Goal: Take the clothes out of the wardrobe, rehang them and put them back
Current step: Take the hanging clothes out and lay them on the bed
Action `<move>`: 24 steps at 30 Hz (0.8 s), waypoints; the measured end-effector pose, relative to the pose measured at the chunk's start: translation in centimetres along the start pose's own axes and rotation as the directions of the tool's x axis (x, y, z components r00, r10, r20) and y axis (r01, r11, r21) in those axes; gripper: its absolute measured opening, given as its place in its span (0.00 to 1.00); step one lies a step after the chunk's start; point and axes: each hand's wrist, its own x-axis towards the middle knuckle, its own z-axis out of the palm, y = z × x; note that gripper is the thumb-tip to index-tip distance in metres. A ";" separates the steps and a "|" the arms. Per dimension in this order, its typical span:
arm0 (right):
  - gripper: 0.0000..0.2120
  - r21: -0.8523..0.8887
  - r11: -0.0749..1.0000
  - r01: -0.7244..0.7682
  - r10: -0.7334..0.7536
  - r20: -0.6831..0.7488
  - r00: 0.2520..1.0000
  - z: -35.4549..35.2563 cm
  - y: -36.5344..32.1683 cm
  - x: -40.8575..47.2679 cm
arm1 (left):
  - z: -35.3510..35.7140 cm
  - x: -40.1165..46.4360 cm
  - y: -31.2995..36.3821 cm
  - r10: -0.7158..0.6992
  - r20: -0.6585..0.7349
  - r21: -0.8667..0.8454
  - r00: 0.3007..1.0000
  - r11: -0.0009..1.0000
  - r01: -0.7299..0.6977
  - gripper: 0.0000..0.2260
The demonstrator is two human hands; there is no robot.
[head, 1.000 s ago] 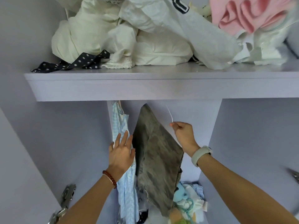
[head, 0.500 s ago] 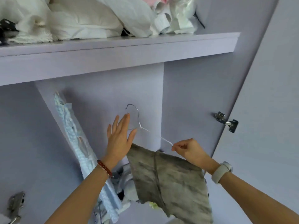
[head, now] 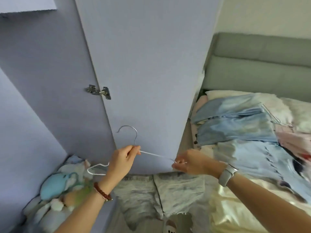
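A thin white wire hanger (head: 152, 154) with a metal hook is held out in front of the open lilac wardrobe door (head: 143, 64). My left hand (head: 122, 161) pinches the hanger at the base of its hook. My right hand (head: 188, 163) pinches the hanger's right end. Grey washed denim shorts (head: 158, 192) hang from the hanger below both hands. Several light blue garments (head: 235, 125) lie spread on the bed at the right.
A pile of soft toys and small clothes (head: 58, 187) fills the wardrobe floor at lower left. A metal hinge (head: 99, 91) sits on the door's inner edge. The bed with a grey headboard (head: 259, 64) and cream bedding (head: 227, 204) lies right.
The hanger with the grey shorts has come out of the wardrobe toward the bed. My left hand, open before, now pinches the hanger by its hook. The view has swung right and down.
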 end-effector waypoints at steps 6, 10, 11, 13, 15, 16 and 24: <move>0.22 0.107 0.970 -0.218 0.239 -0.254 0.937 -0.2 7.0 -8.7 | 10.2 3.1 8.5 0.157 0.142 -0.052 0.977 0.987 -0.151 0.17; 0.22 0.211 0.934 -0.287 0.353 -0.436 0.828 -4.2 12.6 -13.1 | 17.0 5.5 15.1 0.228 0.226 -0.206 0.947 0.961 -0.182 0.21; 0.21 0.225 0.931 -0.289 0.362 -0.458 0.812 -5.5 14.0 -14.1 | 18.7 6.2 16.7 0.241 0.244 -0.238 0.939 0.954 -0.183 0.21; 0.19 0.263 0.916 -0.302 0.395 -0.471 0.789 -8.2 16.9 -15.6 | 22.1 7.7 19.8 0.263 0.257 -0.301 0.930 0.936 -0.181 0.20; 0.16 0.289 0.906 -0.309 0.415 -0.467 0.781 -10.8 19.7 -16.3 | 25.1 9.7 22.6 0.272 0.248 -0.322 0.930 0.928 -0.186 0.19; 0.13 0.303 0.905 -0.299 0.414 -0.463 0.783 -11.9 20.9 -16.3 | 26.4 10.7 23.7 0.273 0.238 -0.327 0.932 0.926 -0.188 0.19; 0.11 0.179 0.962 -0.208 0.273 -0.573 0.773 -17.9 26.2 -11.7 | 30.3 18.3 29.6 0.310 -0.029 -0.279 0.950 0.910 -0.306 0.15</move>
